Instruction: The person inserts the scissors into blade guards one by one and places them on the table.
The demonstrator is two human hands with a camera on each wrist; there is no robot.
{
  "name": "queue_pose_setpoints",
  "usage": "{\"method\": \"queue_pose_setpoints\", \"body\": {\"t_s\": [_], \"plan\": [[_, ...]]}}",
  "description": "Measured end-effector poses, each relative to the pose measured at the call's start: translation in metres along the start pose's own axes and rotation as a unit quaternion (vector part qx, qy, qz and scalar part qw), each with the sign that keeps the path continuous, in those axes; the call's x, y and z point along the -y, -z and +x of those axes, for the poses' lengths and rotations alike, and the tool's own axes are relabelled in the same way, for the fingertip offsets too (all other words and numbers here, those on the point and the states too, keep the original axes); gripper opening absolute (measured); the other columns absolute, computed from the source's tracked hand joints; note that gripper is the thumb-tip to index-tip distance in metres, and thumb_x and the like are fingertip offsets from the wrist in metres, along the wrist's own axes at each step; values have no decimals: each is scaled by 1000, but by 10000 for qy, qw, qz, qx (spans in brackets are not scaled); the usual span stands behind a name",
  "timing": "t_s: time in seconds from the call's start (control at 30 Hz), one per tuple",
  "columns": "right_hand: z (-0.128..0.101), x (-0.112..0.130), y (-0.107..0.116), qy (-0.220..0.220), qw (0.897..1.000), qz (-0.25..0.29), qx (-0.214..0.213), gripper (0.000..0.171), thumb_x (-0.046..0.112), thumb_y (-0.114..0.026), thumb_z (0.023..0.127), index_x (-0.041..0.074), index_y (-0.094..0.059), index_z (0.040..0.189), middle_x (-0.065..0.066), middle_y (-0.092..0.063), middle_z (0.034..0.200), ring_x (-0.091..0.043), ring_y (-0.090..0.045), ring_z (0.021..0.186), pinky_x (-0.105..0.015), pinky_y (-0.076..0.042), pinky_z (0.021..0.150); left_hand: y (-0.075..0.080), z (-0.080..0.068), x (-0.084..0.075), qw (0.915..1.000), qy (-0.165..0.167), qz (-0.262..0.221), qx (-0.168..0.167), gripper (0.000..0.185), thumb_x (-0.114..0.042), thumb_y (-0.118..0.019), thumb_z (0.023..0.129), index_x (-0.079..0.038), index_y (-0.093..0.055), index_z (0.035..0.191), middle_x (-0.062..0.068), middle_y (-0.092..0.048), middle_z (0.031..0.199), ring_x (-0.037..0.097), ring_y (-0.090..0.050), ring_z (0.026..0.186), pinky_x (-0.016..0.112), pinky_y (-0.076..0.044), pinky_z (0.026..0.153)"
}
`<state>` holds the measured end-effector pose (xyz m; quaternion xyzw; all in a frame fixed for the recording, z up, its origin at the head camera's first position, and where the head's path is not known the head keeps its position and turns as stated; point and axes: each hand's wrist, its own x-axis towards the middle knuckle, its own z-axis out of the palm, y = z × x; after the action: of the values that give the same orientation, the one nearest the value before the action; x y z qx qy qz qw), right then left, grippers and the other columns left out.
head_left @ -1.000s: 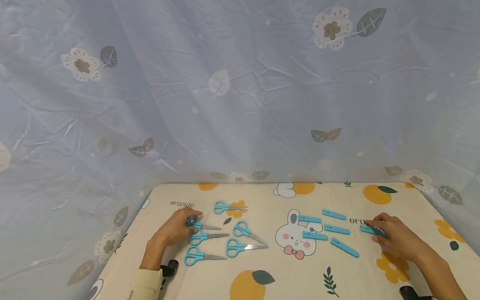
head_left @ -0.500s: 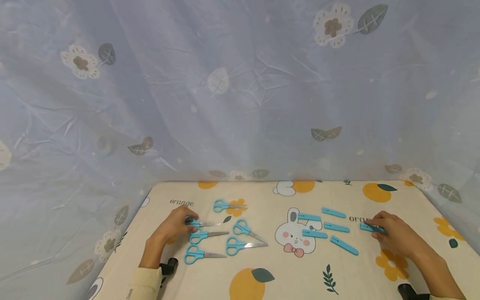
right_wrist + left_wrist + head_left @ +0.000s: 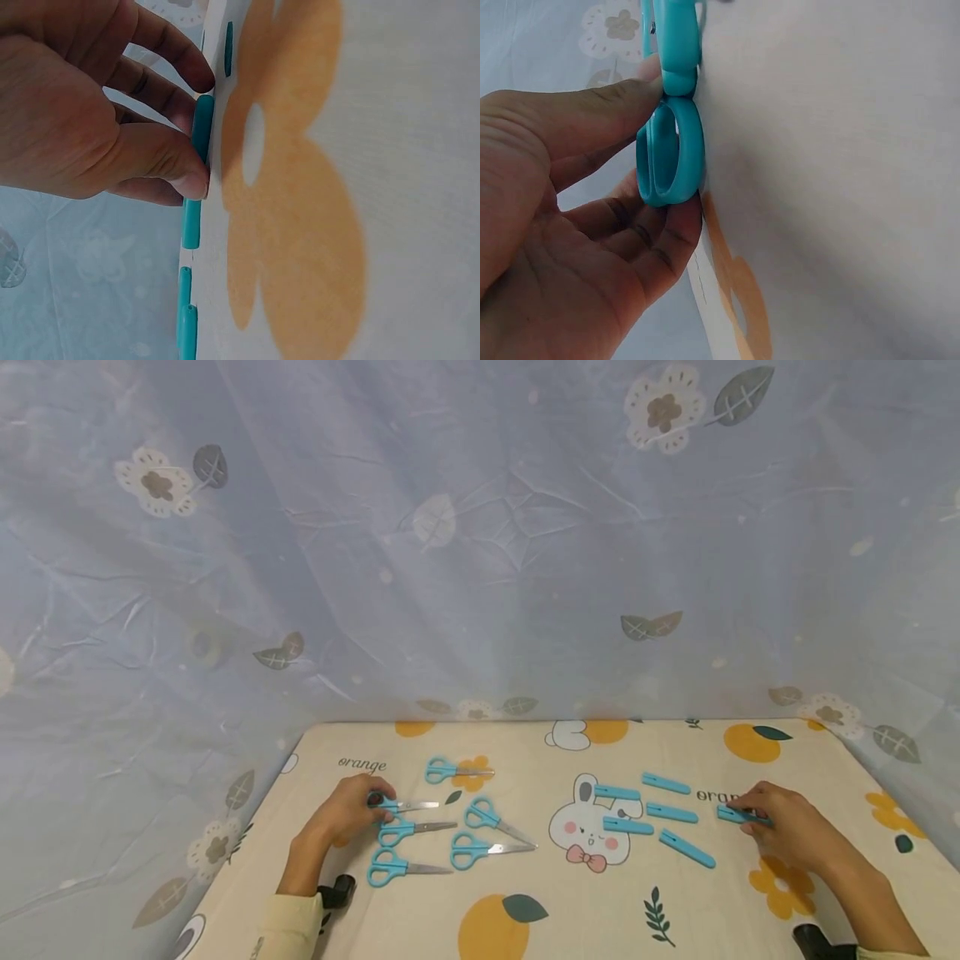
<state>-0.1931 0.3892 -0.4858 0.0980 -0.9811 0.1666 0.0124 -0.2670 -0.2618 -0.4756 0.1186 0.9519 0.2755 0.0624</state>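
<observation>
Several blue-handled scissors lie on the left of the cream printed table (image 3: 525,877). My left hand (image 3: 352,810) pinches the handle of one pair of scissors (image 3: 401,806); the left wrist view shows thumb and fingers gripping its blue handle loop (image 3: 671,154) against the cloth. Several blue blade covers (image 3: 667,812) lie on the right. My right hand (image 3: 780,827) pinches the rightmost blade cover (image 3: 731,815); the right wrist view shows thumb and fingers around that cover (image 3: 199,150).
A pale blue flowered cloth (image 3: 480,543) hangs behind and around the table. Other scissors (image 3: 480,852) and covers (image 3: 686,849) lie between my hands. The table's cloth is printed with oranges and a rabbit (image 3: 588,827).
The scissors in my left hand have lifted slightly and shifted away from the group. The right hand stays on the cover, barely moved.
</observation>
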Motion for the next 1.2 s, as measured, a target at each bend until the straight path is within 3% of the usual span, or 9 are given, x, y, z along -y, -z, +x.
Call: {"method": "queue_pose_setpoints", "body": {"t_s": [0.13, 0.33, 0.53, 0.87, 1.2], "plan": [[0, 0, -1, 7, 10000, 41, 2, 29, 1, -84, 88, 2, -80, 116, -1, -66, 99, -13, -55, 85, -30, -53, 71, 1, 0, 0, 9999, -65, -62, -46, 27, -6, -87, 87, -8, -79, 113, 9, -77, 116, 29, -72, 110, 54, -60, 101], [1, 0, 1, -42, 9999, 100, 40, 24, 0, -82, 89, 2, -79, 113, -3, -66, 99, -17, -58, 86, -41, -58, 75, 0, 2, 4, 9998, -168, -140, -36, 27, -6, -86, 89, -7, -78, 115, 7, -77, 113, 25, -71, 105, 50, -61, 97], [1, 1, 0, 11, 10000, 57, -12, 20, 0, -80, 91, 1, -77, 111, -4, -68, 98, -19, -62, 86, -43, -59, 74, 1, 5, 5, 9995, -192, -249, -64, 25, -3, -83, 91, -5, -78, 115, 8, -77, 113, 24, -72, 103, 49, -62, 94], [2, 4, 0, -177, 9997, 154, 45, 27, 3, -76, 96, -6, -70, 121, -17, -73, 109, -34, -70, 96, -60, -61, 84, 0, 4, 5, 9991, -346, -228, -132, 28, 0, -81, 92, -3, -76, 120, 11, -77, 113, 21, -71, 96, 40, -62, 84], [3, 4, 3, -361, 9991, 144, 172, 29, 7, -73, 99, -5, -67, 125, -23, -74, 115, -37, -71, 100, -62, -60, 86, -1, 4, 2, 9982, -468, -220, -312, 33, -2, -79, 94, -2, -74, 127, 14, -78, 114, 25, -75, 99, 40, -64, 84]]}}
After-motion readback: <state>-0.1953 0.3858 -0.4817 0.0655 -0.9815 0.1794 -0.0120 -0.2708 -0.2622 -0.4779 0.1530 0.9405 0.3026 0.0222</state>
